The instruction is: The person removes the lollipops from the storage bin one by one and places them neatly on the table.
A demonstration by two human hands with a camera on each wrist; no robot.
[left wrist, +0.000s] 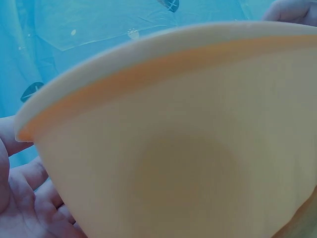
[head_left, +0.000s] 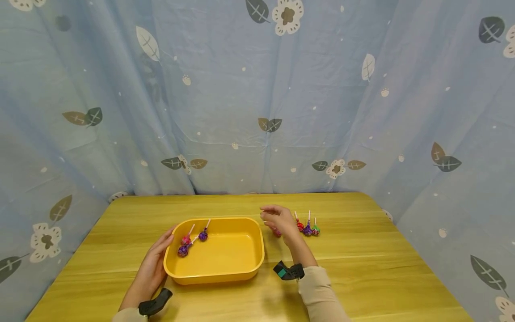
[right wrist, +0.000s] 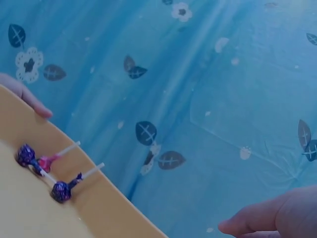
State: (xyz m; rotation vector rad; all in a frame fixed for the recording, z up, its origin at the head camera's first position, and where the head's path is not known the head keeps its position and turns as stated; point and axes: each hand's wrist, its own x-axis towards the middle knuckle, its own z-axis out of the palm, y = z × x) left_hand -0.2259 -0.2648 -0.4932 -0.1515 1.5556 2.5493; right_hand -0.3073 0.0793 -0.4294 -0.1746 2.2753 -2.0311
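My left hand (head_left: pixel 154 257) holds the left end of a yellow plastic basin (head_left: pixel 219 273), with fingers along the outside below the rim. Inside, near that end, lie a pink lollipop (head_left: pixel 186 240) and two purple-wrapped lollipops, one nearer the front (head_left: pixel 183 251) and one farther back (head_left: pixel 203 235). Just past the basin's right end hovers my right hand (head_left: pixel 280 220), fingers loosely extended with nothing between them. Partly hidden under it is another pink lollipop (head_left: pixel 276 232). In the right wrist view the right hand's fingers (right wrist: pixel 270 218) show bare at the lower right.
To the right of my right hand, a red lollipop (head_left: pixel 300 226), a purple lollipop (head_left: pixel 307 230) and a green lollipop (head_left: pixel 315 230) lie close together on the wooden table (head_left: pixel 362 268). A blue curtain (head_left: pixel 241 112) with leaves and flowers hangs behind the table's back edge.
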